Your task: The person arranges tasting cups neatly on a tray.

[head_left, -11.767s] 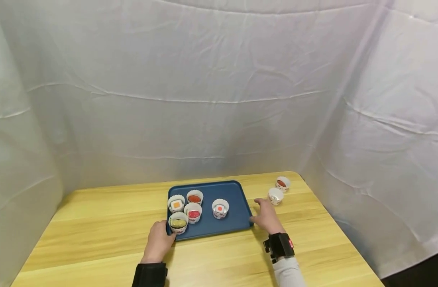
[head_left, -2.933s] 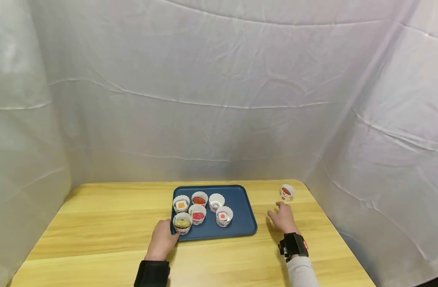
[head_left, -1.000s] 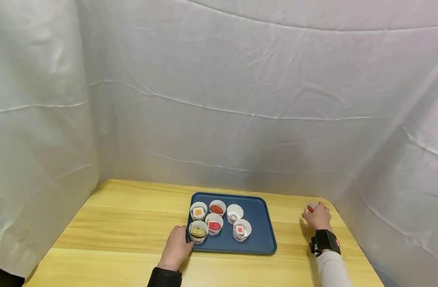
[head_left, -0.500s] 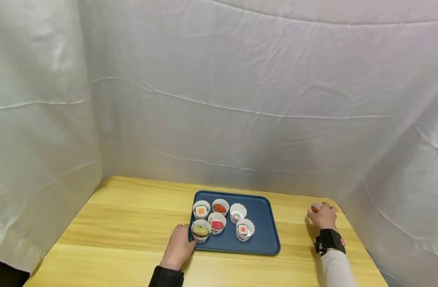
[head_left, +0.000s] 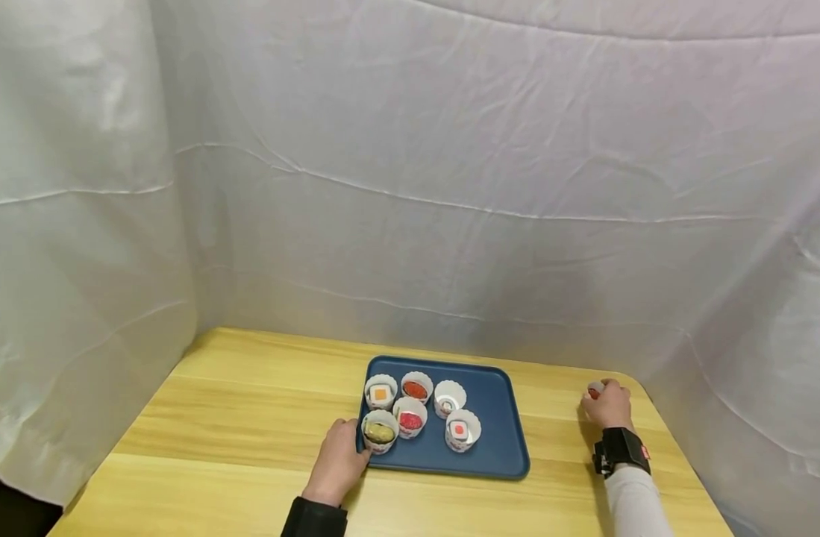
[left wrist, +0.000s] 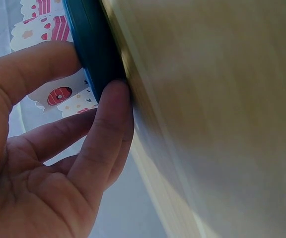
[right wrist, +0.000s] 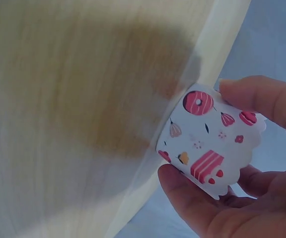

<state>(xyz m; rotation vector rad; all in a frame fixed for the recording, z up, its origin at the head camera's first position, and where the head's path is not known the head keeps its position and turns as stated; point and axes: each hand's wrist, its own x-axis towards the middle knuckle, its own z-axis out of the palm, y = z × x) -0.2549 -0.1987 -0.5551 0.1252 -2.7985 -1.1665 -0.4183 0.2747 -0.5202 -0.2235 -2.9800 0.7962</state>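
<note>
At the far right of the table, my right hand pinches a small white paper baking cup printed with pink cakes and donuts. Thumb and fingers grip opposite sides of it; something red shows inside in the head view. My left hand grips the near left corner of the dark blue tray, thumb at the rim and fingers against its edge from below. Several similar cups stand on the tray, with toy-like sushi pieces: yellow, orange-centred, orange-red, pink and red-centred.
Among them, another cup on the tray holds a small pale piece. The wooden table has rounded far corners. White cloth hangs behind the table and along both sides.
The cup with the pale piece has gone from the table onto the tray. My right hand has reached farther right and taken hold of the last cup there; my left stays at the tray.
</note>
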